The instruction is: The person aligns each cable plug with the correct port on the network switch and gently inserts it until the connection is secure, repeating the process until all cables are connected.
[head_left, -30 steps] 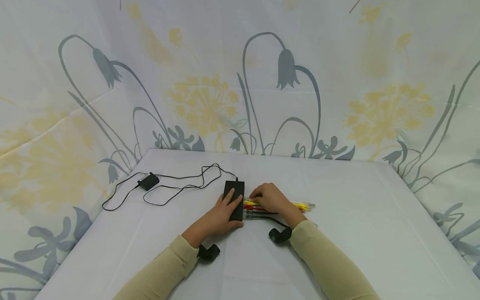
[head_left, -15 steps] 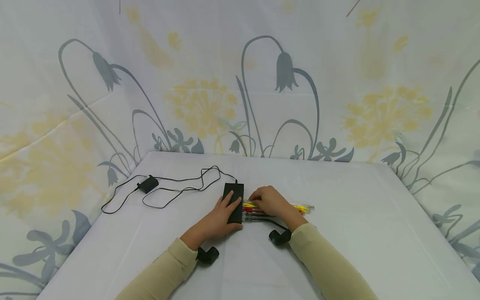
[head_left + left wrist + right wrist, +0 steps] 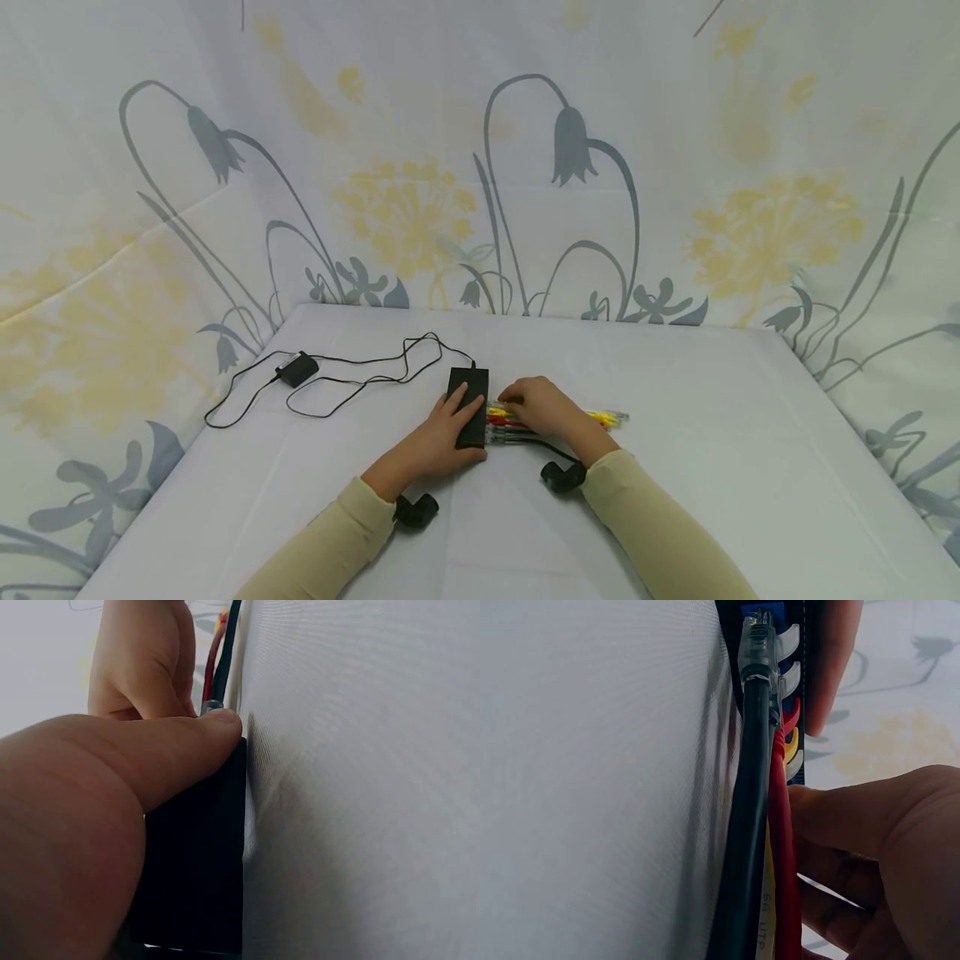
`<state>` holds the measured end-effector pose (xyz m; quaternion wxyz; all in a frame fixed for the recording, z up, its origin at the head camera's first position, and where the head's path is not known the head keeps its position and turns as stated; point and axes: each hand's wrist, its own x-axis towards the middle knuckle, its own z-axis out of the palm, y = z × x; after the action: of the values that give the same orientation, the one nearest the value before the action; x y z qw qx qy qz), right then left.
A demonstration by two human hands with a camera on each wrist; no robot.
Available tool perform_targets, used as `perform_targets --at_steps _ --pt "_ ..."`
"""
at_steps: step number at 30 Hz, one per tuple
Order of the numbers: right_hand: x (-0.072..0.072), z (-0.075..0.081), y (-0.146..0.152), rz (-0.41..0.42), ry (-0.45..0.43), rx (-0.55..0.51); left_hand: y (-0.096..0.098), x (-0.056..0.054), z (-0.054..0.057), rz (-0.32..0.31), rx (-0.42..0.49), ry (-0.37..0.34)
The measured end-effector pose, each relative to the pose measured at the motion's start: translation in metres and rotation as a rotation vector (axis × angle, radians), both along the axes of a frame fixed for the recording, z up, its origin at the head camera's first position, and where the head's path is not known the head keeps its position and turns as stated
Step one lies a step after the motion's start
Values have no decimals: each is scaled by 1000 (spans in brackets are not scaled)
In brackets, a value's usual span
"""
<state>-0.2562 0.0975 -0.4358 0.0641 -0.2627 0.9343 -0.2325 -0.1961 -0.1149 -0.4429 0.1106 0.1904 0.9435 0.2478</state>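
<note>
A black network switch (image 3: 472,429) lies flat on the white-covered table. My left hand (image 3: 442,435) holds it in place, fingers spread over the top and the thumb along its near end. Ethernet cables with clear plugs, among them a black cable (image 3: 748,802), a red cable (image 3: 780,847) and yellow cables (image 3: 602,418), run out from its right side. At the farther ports, my right hand (image 3: 543,406) pinches an Ethernet cable close to the switch. Its fingertips hide most of that plug, so how deep it sits cannot be seen.
A thin black power cord (image 3: 365,380) runs from the switch's far end to a black power adapter (image 3: 297,369) at the left. Black wrist cameras (image 3: 417,512) sit beneath both forearms. A flower-printed cloth (image 3: 480,167) hangs around the table.
The head view has shifted slightly, moving the scene down a little. Both hands keep nearly the same places at the switch, with no clear movement of the cable.
</note>
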Motion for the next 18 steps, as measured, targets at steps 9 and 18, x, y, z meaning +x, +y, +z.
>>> perform_targets --at_steps 9,18 --pt "3 2 5 30 -21 19 1 -2 0 -6 6 6" --pt "6 14 19 14 -34 23 -2 -5 -1 9 1 3"
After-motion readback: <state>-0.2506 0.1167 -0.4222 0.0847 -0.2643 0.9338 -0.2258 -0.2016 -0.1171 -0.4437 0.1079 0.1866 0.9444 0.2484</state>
